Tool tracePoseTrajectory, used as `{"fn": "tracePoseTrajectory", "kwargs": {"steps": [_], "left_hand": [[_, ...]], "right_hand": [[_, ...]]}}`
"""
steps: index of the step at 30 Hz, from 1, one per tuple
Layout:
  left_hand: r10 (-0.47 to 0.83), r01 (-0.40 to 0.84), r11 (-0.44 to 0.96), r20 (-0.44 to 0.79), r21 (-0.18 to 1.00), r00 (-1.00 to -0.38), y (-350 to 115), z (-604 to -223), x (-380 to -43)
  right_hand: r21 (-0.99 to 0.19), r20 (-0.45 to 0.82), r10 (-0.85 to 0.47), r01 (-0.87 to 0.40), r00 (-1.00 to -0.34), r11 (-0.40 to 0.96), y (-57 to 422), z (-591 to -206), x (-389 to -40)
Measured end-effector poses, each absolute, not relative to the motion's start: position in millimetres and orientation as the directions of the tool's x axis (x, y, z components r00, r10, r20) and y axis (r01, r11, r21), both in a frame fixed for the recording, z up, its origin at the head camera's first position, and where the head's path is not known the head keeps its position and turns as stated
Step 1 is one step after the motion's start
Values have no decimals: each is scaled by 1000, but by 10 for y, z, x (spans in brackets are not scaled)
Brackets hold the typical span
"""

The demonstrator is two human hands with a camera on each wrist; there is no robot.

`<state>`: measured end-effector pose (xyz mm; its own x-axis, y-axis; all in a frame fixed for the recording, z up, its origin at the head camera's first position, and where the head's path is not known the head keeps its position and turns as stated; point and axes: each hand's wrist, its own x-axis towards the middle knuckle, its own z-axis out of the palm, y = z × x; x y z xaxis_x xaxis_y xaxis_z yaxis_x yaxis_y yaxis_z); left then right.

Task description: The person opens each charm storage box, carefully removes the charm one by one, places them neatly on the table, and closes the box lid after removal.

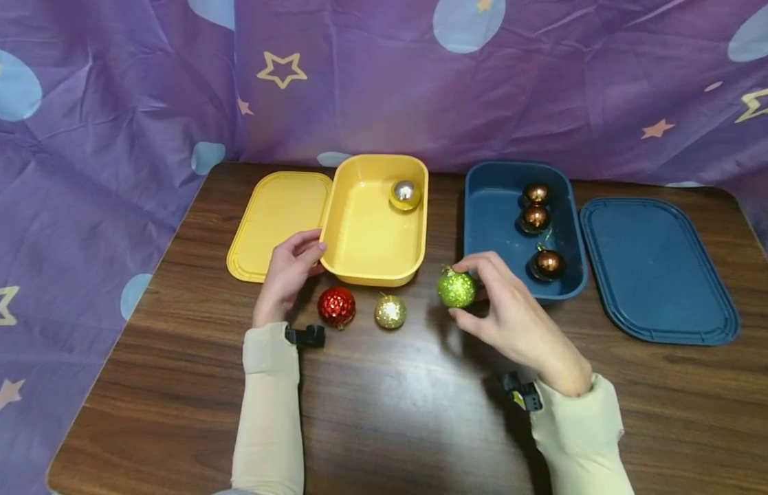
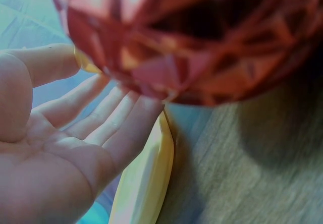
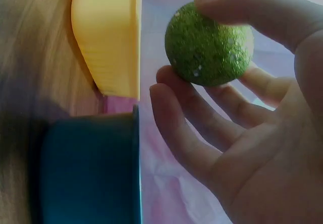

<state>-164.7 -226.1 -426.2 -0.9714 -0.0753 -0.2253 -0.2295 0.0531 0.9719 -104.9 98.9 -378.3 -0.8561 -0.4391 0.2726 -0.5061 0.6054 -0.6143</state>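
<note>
My right hand [image 1: 513, 309] pinches a glittery green Christmas bauble [image 1: 456, 288] between thumb and fingers, above the table near the front left corner of the blue container [image 1: 491, 227]. In the right wrist view the green bauble [image 3: 209, 45] is off the table. My left hand [image 1: 291, 268] rests at the left side of the yellow container [image 1: 371, 240], thumb at its wall, fingers extended. A faceted red bauble [image 1: 337, 306] and a gold glitter bauble [image 1: 390, 312] lie on the table before that container. The red bauble [image 2: 192, 42] hides the left fingertips in the left wrist view.
A silver-and-gold bauble [image 1: 405, 195] sits in the yellow container. Three brown baubles [image 1: 546, 265] lie along the right side of the blue container. The yellow lid [image 1: 266, 227] is left of its container; the blue lid [image 1: 662, 275] lies at the right. A purple cloth [image 1: 371, 82] hangs behind.
</note>
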Motion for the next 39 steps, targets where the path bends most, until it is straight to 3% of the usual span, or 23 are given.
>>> {"fn": "tracePoseTrajectory", "kwargs": {"steps": [7,39], "left_hand": [[-77,-232,54,-228,971,-971,-2253,-4253,-1642],[-69,-225,67,-220,972,-973,-2250,-4257,-1640]], "right_hand": [[-630,191,-441,-454,-877,630,1011,-3777,-1042],[-567,44,-491,-426,-870,705,978,-3896,-1063]]}}
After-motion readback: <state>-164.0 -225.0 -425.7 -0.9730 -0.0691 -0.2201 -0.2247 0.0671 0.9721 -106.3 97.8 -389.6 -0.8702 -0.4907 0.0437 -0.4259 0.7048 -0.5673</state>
